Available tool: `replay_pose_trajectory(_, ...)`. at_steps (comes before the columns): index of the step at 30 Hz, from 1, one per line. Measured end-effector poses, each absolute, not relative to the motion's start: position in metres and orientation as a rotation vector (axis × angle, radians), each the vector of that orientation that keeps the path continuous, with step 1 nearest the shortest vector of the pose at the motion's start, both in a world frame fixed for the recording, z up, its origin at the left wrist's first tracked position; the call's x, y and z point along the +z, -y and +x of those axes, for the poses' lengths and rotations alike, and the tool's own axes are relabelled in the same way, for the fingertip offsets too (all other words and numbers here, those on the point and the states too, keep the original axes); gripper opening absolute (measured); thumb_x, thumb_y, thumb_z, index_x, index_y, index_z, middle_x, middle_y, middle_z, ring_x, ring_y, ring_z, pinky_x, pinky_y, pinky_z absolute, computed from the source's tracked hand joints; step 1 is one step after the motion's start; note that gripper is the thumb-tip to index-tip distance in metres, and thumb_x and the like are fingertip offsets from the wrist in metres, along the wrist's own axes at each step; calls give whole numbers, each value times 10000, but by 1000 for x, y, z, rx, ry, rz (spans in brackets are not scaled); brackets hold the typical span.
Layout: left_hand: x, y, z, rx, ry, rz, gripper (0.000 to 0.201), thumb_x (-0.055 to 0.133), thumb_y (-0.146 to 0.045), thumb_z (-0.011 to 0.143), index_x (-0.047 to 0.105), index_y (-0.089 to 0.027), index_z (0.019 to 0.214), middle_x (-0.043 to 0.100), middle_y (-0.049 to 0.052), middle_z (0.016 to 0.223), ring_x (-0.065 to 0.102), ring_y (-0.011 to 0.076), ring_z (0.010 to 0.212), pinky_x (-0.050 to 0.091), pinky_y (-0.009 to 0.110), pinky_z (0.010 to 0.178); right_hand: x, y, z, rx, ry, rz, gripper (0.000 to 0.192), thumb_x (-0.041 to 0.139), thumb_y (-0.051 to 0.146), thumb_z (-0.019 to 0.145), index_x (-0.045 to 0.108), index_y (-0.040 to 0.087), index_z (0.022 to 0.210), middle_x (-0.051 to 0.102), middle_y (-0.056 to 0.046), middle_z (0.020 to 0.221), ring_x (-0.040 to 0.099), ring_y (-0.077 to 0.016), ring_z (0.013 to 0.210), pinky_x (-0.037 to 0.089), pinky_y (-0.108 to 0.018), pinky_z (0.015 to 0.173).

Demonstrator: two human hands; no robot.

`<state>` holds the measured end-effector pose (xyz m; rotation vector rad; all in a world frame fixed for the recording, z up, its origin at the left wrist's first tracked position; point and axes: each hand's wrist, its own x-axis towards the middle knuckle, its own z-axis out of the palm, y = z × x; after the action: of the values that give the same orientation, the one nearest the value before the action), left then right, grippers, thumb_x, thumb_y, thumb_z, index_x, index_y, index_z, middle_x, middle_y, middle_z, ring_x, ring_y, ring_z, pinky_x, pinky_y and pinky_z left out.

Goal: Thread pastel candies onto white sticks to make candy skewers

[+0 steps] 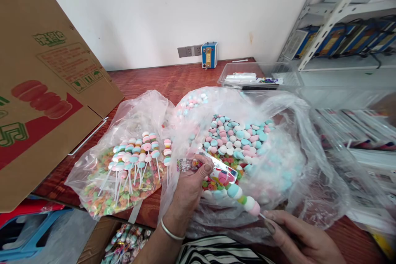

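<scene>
My left hand [193, 177], with a bangle on the wrist, pinches a shiny printed wrapper [221, 168] over the large clear bag. A candy skewer [243, 199] of pastel marshmallows and gummy rings points at the wrapper's lower right end. My right hand [300, 231] pinches its white stick between thumb and forefinger. Whether the skewer's tip is inside the wrapper, I cannot tell. Under both hands lies the open bag of pink, white and blue marshmallows [232, 140], with gummy rings [229, 159] among them. To the left, several finished skewers [136, 152] rest on a bag of gummy rings [120, 196].
A tall cardboard box [55, 74] stands at the left. Below the table edge, another box holds wrapped candies [125, 241]. A clear plastic tray [260, 76] and a blue device [209, 55] sit at the back. Shelving [340, 16] and stacked wrappers [355, 128] are on the right.
</scene>
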<state>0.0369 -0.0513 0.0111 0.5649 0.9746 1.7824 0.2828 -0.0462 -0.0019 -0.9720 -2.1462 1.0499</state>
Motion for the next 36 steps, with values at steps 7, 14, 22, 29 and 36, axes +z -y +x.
replay_pose_trajectory(7,19,41,49,1701,-589,97,117,731,-202,808,636,-158,858,603,1,791,598,110,746,511,252,768,-15,60,245,848,2067,-1040,157,542,270,942,656,207,1031,736,3,797,713,-150,698,545,-167,603)
replay_pose_trajectory(14,15,21,61,1746,-560,-90,117,684,-223,854,604,-138,841,527,-15,720,536,80,612,493,203,615,-38,59,228,553,2060,-984,106,602,238,909,658,194,987,707,-29,734,655,-170,614,485,-259,592)
replay_pose_trajectory(22,10,21,60,1665,-562,-84,344,666,-476,837,585,-148,777,520,-16,642,530,106,575,496,232,571,-17,56,203,2195,930,-1044,366,499,564,916,546,210,839,211,139,500,86,-45,365,215,-180,331)
replay_pose_trajectory(29,5,22,70,1763,-788,-160,211,713,-350,828,613,-165,843,597,1,725,583,105,613,529,231,648,-25,49,205,535,2018,-975,167,556,274,931,646,186,820,644,-17,628,584,-155,538,408,-248,518)
replay_pose_trajectory(36,9,30,73,1627,-759,-103,343,697,-465,817,620,-137,884,668,73,858,662,169,776,553,262,686,-26,46,206,546,2077,-963,161,470,233,971,615,186,919,681,2,686,646,-138,559,455,-216,523)
